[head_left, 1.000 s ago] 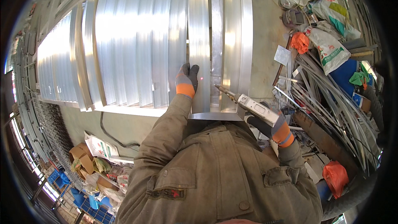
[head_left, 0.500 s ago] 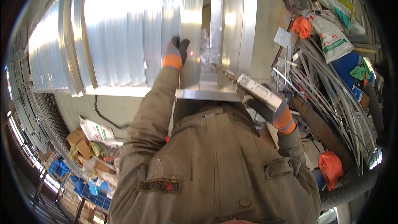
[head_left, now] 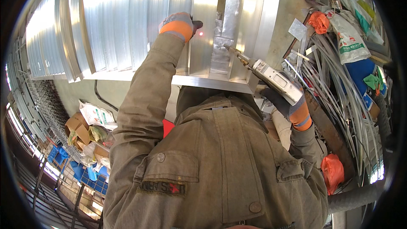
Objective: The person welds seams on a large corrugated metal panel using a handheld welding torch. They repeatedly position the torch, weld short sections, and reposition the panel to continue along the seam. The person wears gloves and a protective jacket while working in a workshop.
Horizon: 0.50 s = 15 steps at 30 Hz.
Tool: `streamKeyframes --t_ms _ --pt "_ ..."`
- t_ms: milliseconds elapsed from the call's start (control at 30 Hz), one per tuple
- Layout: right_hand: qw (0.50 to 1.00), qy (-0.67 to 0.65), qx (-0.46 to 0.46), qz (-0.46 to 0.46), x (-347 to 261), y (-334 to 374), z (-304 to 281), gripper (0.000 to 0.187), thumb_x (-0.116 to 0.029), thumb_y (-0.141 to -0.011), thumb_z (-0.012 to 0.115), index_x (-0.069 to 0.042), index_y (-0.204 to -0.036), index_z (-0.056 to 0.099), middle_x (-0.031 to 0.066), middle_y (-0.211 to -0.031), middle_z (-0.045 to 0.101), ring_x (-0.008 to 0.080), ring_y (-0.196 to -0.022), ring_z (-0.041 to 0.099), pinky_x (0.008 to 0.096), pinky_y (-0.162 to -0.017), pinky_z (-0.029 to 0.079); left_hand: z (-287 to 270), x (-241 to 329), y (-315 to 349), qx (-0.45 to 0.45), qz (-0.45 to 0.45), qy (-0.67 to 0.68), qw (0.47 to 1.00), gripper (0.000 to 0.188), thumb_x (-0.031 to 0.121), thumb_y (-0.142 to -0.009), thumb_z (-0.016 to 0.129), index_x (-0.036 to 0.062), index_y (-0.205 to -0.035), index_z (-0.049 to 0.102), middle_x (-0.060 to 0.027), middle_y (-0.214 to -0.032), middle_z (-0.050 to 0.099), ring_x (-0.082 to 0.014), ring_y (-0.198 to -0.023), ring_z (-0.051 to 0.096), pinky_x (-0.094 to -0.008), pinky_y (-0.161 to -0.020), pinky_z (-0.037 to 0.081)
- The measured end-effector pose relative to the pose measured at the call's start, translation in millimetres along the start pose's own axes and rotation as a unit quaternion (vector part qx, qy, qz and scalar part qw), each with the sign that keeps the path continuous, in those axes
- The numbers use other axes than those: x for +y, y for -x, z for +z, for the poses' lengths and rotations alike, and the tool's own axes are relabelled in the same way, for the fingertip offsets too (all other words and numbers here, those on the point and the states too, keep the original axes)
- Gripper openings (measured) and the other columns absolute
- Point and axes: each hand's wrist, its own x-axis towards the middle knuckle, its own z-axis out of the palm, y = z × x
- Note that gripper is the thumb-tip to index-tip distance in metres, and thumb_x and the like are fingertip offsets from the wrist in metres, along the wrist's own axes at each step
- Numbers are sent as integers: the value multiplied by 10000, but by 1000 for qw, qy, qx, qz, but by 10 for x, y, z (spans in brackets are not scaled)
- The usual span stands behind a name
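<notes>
The white tool point(head_left: 277, 80) is clasped in the right hand point(head_left: 291, 107), its nozzle point(head_left: 238, 55) held over the metal frame's point(head_left: 212, 82) right part; the left hand point(head_left: 176, 24) is laid on the slats point(head_left: 127, 25) — whether it is clamped on them cannot be told.

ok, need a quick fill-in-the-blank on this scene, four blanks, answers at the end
1. The tool is in the person's ____ hand.
2. Its tip points toward the picture's upper ____ corner.
3. The gloves are black, grey and ____.
4. A small ____ dot of light shows beside the left hand.

Missing words: right; left; orange; red.
</notes>
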Motion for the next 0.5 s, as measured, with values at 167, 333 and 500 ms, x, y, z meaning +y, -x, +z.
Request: streamKeyframes --t_ms 167,333,500 --pt "999 -15 25 -19 3 -125 10 392 -196 -998 910 -68 -1351 799 128 -1156 820 292 -916 807 381 -781 623 28 -86 -171 -21 -4 26 999 583 676 -1005 773 108 -1110 853 -65 -959 824 -293 -864 766 -457 -833 614" --pt "999 -15 12 -47 44 -266 -97 413 -185 -988 921 -62 -1361 795 118 -1161 809 285 -918 799 382 -808 623 59 -211 -370 -52 4 61 997 578 640 -969 845 79 -1105 852 -64 -892 805 -230 -747 728 -422 -728 607" --pt "993 19 -72 -88 -10 -555 -330 432 -212 -980 930 -81 -1371 798 109 -1146 799 289 -909 791 371 -796 617 131 -266 -424 -45 15 79 996 557 651 -952 842 97 -1010 849 -76 -899 811 -301 -842 756 -480 -823 613"
